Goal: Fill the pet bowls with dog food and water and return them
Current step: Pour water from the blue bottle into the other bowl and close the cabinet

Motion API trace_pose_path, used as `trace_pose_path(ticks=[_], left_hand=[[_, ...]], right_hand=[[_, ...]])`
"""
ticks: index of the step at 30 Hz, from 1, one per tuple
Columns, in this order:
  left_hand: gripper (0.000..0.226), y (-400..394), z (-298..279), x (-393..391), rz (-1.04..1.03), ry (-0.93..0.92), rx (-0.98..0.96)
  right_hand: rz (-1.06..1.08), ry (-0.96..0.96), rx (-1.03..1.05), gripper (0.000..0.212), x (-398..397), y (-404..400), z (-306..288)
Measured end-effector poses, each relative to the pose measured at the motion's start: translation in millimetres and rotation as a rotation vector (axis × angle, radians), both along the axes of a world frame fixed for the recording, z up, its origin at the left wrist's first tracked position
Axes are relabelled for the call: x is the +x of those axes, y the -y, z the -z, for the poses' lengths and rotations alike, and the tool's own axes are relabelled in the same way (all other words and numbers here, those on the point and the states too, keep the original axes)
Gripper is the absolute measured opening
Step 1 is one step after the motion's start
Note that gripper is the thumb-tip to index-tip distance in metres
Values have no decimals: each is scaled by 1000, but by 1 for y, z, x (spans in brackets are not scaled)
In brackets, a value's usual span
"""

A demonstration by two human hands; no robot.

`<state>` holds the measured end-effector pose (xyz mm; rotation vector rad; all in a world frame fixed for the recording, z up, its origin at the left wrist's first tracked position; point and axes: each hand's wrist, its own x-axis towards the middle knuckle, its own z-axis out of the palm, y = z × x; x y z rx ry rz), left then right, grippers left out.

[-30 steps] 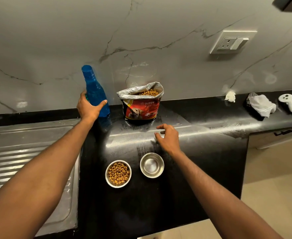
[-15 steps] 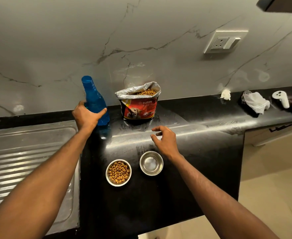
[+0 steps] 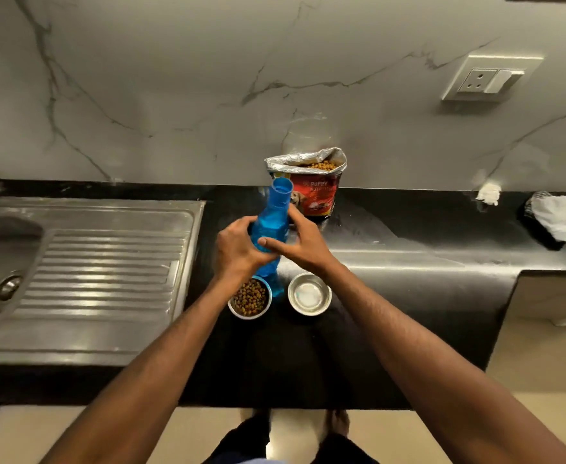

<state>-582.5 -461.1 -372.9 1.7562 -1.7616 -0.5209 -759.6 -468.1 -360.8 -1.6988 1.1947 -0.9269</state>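
Bottle (image 3: 269,229) now between both hands

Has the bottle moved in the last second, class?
Yes. The bottle came forward from the wall, left of the food bag, to above the bowls, held in both hands.

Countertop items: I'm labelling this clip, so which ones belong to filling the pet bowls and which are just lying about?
Part of the job:
- blue bottle, held by both hands, left and right
- bowl of kibble
- empty steel bowl
- open dog food bag

Just lying about:
- white cloth
- crumpled white scrap
- wall socket
- sink drainboard
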Motion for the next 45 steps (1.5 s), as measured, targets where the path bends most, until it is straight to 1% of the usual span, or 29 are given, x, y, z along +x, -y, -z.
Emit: trace_pose_path(ticks=[2, 4, 8, 11, 13, 15, 16, 18, 19, 20, 22, 23, 25, 28, 29, 33, 37, 38, 42, 45], left_hand=[[75, -21, -7, -25, -31, -3, 36], [72, -43, -10, -51, -72, -40, 67], [68, -75, -12, -100, -129, -87, 96], [65, -94, -9, -134, -142, -134, 102], [66, -102, -7, -151, -110, -172, 80], [71, -106, -6, -158, -39, -201, 70], [77, -109, -6, -157, 1, -207, 71], [88, -116, -1, -147, 7, -197, 91], [85, -122, 6, -140, -48, -195, 114], [74, -128, 16, -131, -130, -208, 152], [44, -143, 40, -115, -337, -292, 259], [33, -150, 52, -109, -443, -346, 326], [22, -161, 71, -105, -611, -448, 447], [6, -164, 88, -109, -760, -565, 497], [4, -162, 91, -111, -789, -591, 495], [11, -150, 98, -115, -863, -723, 495], [10, -139, 102, -117, -886, -803, 498], [11, -137, 104, -117, -891, -805, 504], [9, -133, 107, -118, -910, -840, 508], [12, -131, 111, -118, -912, -853, 508]], right_hand=[[16, 77, 7, 67, -9, -11, -5], [40, 113, -14, 61, -21, -22, -8], [94, 72, -91, 44, -54, -42, -5], [85, 57, -111, 42, -83, -51, -2], [65, 36, -134, 41, -100, -54, -1], [58, 32, -150, 40, -116, -54, -4], [61, 36, -141, 39, -123, -54, -6], [72, 23, -109, 39, -137, -51, -11], [71, 0, -94, 38, -144, -48, -13], [62, -30, -81, 39, -150, -45, -16], [16, -114, -65, 40, -163, -40, -19], [-14, -163, -54, 41, -167, -38, -18], [-67, -250, -17, 42, -176, -35, -15], [-139, -380, 18, 49, -182, -32, -7], [-168, -424, 34, 49, -183, -32, -3], [-269, -580, 95, 50, -186, -29, 12], [-343, -713, 136, 68, -186, -28, 20], [-352, -737, 132, 68, -187, -26, 22], [-366, -823, 108, 60, -191, -21, 31], [-376, -873, 139, 61, -192, -20, 34]])
